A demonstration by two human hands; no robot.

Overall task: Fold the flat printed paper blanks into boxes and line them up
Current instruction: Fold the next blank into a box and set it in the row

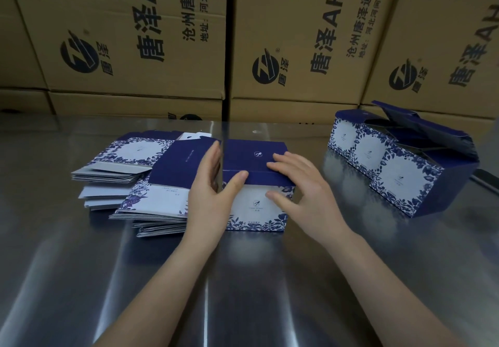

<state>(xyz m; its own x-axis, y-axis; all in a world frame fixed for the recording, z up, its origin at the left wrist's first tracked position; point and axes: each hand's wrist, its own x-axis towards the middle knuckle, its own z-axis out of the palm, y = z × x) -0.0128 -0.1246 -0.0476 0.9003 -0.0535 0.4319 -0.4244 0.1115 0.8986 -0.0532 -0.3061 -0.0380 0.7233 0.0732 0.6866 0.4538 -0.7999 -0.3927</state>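
Observation:
A blue-and-white floral box [256, 209] stands on the steel table at the centre, its dark blue lid folded down. My left hand [213, 187] holds its left side, with the thumb on the lid's front edge. My right hand [299, 184] lies with straight fingers on the lid and the thumb against the white front face. Left of the box lies a loose stack of flat printed blanks [140, 184]. At the right, three folded boxes [391, 163] stand side by side in a row with their lids up.
Large brown cardboard cartons [167, 36] with black printing form a wall along the table's far edge. The shiny steel table [243, 279] reaches toward me between my forearms.

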